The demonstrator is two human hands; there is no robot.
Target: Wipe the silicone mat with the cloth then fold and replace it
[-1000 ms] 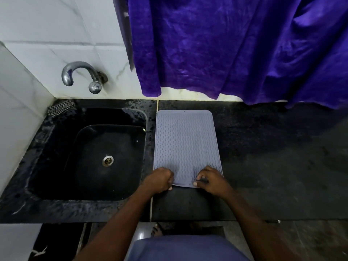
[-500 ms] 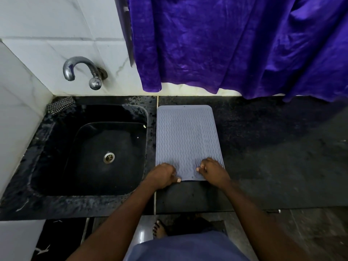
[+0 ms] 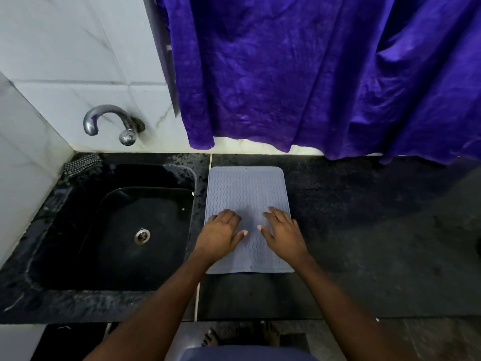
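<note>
A grey-blue silicone mat (image 3: pixel 247 191) with a wavy ribbed pattern lies flat on the black counter, just right of the sink. My left hand (image 3: pixel 221 235) rests palm down on the mat's left half, fingers spread and straight. On the right half my right hand (image 3: pixel 282 234) lies flat in the same way. A black-and-white checked cloth (image 3: pixel 82 164) sits bunched at the back left corner of the sink, away from both hands.
A black sink (image 3: pixel 130 230) with a steel drain takes up the counter's left side, under a steel tap (image 3: pixel 114 123). A purple curtain (image 3: pixel 325 74) hangs over the back of the black counter (image 3: pixel 377 243). White tiles line the wall.
Both hands let go of the mat's near edge and moved forward onto its surface, now lying flat with fingers spread. The mat itself stays flat beside the sink.
</note>
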